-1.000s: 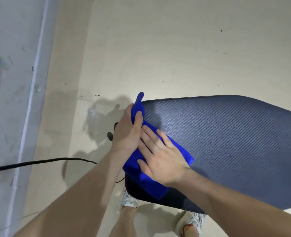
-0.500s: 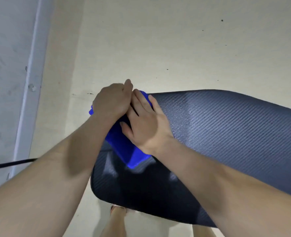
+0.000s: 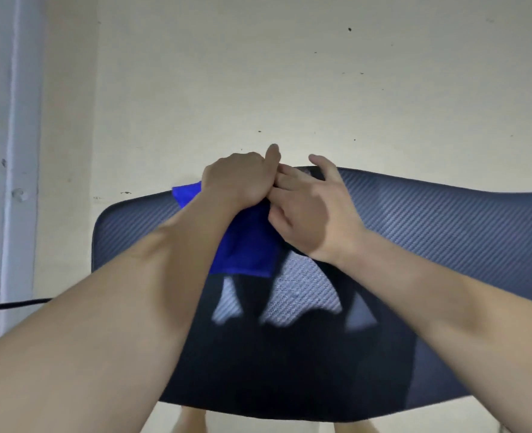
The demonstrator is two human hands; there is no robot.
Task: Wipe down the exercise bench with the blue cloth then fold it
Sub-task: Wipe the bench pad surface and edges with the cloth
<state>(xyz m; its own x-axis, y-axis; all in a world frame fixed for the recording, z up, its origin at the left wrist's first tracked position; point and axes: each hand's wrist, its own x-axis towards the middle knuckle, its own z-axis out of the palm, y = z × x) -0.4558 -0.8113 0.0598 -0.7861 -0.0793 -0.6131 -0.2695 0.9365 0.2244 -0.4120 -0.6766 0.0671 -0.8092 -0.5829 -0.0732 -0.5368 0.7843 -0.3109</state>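
A: Head view shows the cloth [image 3: 247, 245] lying on the bench [image 3: 445, 232] pad, near its far edge, with one blue corner sticking out left of the wrist.

B: Why both hands on it?

A: Left hand [image 3: 238, 179] is fisted over the cloth's far end, seemingly pinning or gripping it so it cannot slide. Right hand [image 3: 313, 210] has its fingers spread and part-curled; the lower ones touch the cloth edge. Whether it pinches the cloth, I cannot tell. It looks like folding or regripping, though that's a guess.

B: Anything in the way?

A: Nothing on the pad. Forearms hide the cloth's middle and shade the near pad. A cable [image 3: 11, 304] lies on the floor [image 3: 227, 73] at left, well apart.
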